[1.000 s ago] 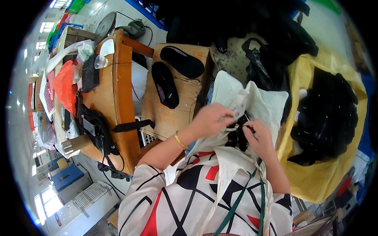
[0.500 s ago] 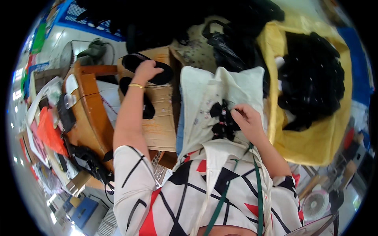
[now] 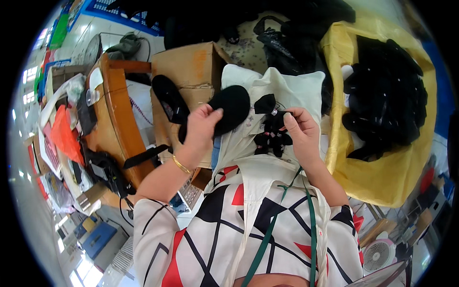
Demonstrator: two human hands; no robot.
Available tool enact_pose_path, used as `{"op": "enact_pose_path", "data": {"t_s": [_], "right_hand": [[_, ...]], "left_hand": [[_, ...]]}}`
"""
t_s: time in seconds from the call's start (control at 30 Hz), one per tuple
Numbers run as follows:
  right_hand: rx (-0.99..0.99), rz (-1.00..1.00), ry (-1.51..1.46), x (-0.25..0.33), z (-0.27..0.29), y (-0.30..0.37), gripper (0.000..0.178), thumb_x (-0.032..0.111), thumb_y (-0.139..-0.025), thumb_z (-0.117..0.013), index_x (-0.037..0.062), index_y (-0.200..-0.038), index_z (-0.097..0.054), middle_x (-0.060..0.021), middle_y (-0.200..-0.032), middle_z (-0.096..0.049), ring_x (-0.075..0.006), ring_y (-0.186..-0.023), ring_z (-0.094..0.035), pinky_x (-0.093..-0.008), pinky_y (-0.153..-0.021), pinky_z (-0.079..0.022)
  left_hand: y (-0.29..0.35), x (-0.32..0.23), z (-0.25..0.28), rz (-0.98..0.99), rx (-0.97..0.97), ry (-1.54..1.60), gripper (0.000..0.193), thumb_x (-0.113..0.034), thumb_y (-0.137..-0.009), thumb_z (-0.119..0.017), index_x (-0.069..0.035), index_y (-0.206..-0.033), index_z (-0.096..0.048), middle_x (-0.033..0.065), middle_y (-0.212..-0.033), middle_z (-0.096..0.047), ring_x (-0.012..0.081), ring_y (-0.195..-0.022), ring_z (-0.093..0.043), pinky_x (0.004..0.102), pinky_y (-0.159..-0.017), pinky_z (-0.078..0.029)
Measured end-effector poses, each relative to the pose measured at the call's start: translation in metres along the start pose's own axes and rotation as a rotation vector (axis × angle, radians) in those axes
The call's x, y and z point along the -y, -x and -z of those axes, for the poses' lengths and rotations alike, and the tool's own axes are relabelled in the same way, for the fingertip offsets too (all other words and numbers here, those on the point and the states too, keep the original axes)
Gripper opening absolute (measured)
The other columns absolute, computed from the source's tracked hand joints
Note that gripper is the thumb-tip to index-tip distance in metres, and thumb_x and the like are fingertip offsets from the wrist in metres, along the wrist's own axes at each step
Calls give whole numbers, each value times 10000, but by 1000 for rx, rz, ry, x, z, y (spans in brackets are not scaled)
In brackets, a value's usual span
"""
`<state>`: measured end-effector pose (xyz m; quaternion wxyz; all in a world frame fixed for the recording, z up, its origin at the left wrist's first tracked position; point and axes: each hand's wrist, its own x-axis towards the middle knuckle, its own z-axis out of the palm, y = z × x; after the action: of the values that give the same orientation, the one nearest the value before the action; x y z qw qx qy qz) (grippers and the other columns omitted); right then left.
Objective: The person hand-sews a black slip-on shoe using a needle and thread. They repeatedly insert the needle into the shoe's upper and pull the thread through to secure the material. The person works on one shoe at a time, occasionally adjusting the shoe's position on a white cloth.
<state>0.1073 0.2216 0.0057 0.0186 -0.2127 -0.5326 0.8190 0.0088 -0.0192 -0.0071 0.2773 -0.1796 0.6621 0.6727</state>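
Observation:
My left hand [image 3: 197, 131] is closed round one end of a black flat shoe [image 3: 233, 106], which hangs over the left edge of the white apron [image 3: 308, 88] on my lap. Between the thumb and fingers of my right hand [image 3: 303, 136] is a black bow [image 3: 266, 104] with a shiny centre. Several more black bows [image 3: 272, 143] lie on the apron just below it. Another black shoe [image 3: 167, 98] rests on the cardboard box [image 3: 184, 62] to the left, and part of a further dark shoe is hidden behind my left hand.
At the right stands a yellow sack [image 3: 377, 189] full of black shoes [image 3: 387, 95]. A wooden table edge [image 3: 112, 124] runs along the left, with an orange bag [image 3: 64, 134] beyond. Black plastic bags [image 3: 287, 57] lie ahead. A small fan [image 3: 380, 253] sits at lower right.
My left hand has brought the shoe from the box rightwards to the apron. My right hand has lifted a bow up from the group on the apron.

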Motion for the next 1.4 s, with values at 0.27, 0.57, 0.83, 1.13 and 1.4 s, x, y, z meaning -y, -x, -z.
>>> {"op": "enact_pose_path", "data": {"t_s": [0.27, 0.57, 0.83, 1.13, 1.4], "right_hand": [[32, -25, 182, -34, -37, 7, 122, 77, -945, -646, 3, -1042, -655, 28, -888, -630, -37, -761, -534, -204, -657, -457], [124, 11, 446, -22, 1, 21, 93, 83, -955, -616, 18, -998, -668, -8, -820, -613, -83, -707, -563, -229, -637, -462], [-20, -117, 275, -13, 53, 24, 135, 71, -993, -559, 9, -1106, -600, -3, -856, -618, -70, -737, -575, -205, -667, -476], [221, -239, 470, 2, -22, -1, 109, 83, -946, -601, 20, -1030, -630, -30, -802, -646, -93, -663, -598, -247, -609, -502], [275, -83, 691, -12, -24, -8, 130, 71, -927, -604, 5, -1031, -647, -10, -721, -596, -53, -610, -475, -236, -554, -412]], "left_hand": [[57, 27, -57, -15, 168, 615, 188, -111, -934, -675, -68, -1096, -589, -24, -986, -585, 71, -942, -546, 247, -885, -437], [50, 24, -61, 195, 40, 546, 260, -202, -954, -652, -60, -1171, -635, 40, -1167, -678, 139, -1056, -635, 290, -922, -486], [42, 35, -64, 114, 52, 592, 360, -172, -966, -633, 26, -1262, -580, 112, -1225, -659, 195, -1108, -639, 326, -991, -506], [37, 34, -62, 189, -7, 575, 259, -129, -912, -700, 5, -1128, -651, 86, -1076, -700, 171, -961, -669, 307, -865, -532], [37, 34, -63, 148, 20, 596, 253, -97, -900, -700, 2, -1128, -655, 77, -1068, -700, 161, -955, -666, 295, -871, -523]]}}
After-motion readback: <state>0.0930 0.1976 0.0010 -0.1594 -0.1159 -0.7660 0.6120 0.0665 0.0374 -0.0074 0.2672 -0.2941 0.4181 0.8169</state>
